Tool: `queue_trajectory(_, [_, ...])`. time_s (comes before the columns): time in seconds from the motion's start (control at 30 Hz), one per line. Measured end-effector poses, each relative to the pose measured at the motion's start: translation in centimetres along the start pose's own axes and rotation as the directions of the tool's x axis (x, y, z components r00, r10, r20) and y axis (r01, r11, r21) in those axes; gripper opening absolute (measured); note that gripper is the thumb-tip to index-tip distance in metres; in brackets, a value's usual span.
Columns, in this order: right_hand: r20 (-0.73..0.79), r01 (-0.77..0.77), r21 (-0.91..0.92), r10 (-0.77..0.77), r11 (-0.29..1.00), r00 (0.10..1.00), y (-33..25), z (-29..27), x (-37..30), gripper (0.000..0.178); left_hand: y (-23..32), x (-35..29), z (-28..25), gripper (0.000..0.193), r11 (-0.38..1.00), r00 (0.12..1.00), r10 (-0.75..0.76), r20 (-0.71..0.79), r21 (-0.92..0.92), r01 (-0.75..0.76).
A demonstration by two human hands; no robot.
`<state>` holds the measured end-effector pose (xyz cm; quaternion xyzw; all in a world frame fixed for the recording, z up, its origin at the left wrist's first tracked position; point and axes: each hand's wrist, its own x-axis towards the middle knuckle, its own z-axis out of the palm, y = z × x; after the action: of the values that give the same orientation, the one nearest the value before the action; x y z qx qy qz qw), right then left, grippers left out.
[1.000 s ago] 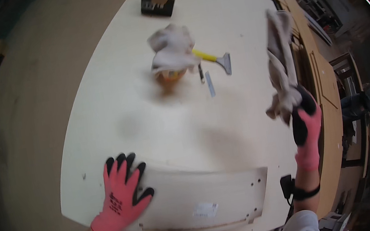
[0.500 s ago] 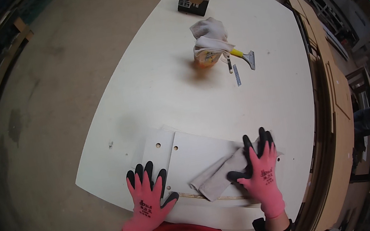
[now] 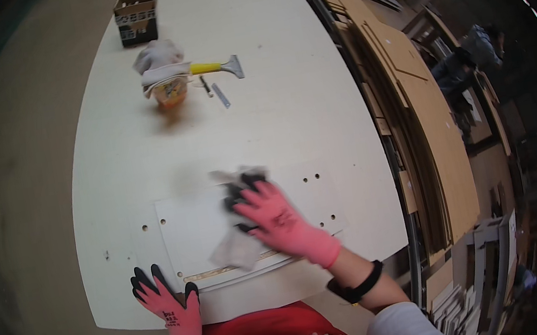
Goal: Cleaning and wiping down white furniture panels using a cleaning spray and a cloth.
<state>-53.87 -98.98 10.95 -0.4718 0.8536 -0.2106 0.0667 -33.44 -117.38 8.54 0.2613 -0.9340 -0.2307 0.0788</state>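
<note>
My right hand (image 3: 281, 222), in a pink glove with black fingertips, presses a grey-white cloth (image 3: 236, 249) against a white panel (image 3: 197, 229). Its dark fingers are bent into the bunched cloth and slightly blurred. The panel lies flat, with round holes near its ends and a bare brownish strip along the near edge. A second white panel seems to lie under it, showing at the edges. At the lower left, my left hand (image 3: 170, 311), gloved alike, rests beside the panel's left end with its fingers spread and nothing in them.
Farther off on the white table (image 3: 281, 115) stand an orange tub (image 3: 171, 93) topped with a cloth (image 3: 159, 58), a yellow-handled scraper (image 3: 208, 67), a small blade strip (image 3: 221, 95) and a cardboard box (image 3: 137, 17). Brown boards (image 3: 403, 81) are stacked at the right. A person (image 3: 476, 51) is beyond them.
My right hand has slid the cloth leftward over the panel, toward its middle, uncovering holes at the right end. The view has turned to the right. My left hand stays by the panel's left end.
</note>
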Motion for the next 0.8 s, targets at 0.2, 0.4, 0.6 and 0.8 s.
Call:
queue_trajectory(0.2, [-0.51,-0.893,-0.166,0.738,0.419,0.441,13.4,-7.9,-24.0,0.054,1.1,0.6,-1.1,0.072,0.995,0.995,0.101,-0.018,-0.009,-0.101])
queue_trajectory(0.4, [-0.586,-0.363,0.207,0.412,0.909,0.697,-0.4,0.1,-9.1,0.049,0.5,2.1,0.0,0.056,0.896,0.894,0.438,0.099,0.036,-0.443])
queue_trajectory(0.6, [-0.161,0.17,0.341,-0.121,0.925,0.98,-6.3,2.9,-5.7,0.059,0.2,1.8,0.3,0.052,0.886,0.886,0.456,0.078,0.053,-0.461])
queue_trajectory(0.8, [-0.561,-0.725,0.411,0.781,0.552,0.276,14.8,-5.7,-21.1,0.046,-0.2,1.7,0.8,0.055,0.924,0.924,0.378,0.051,0.042,-0.38])
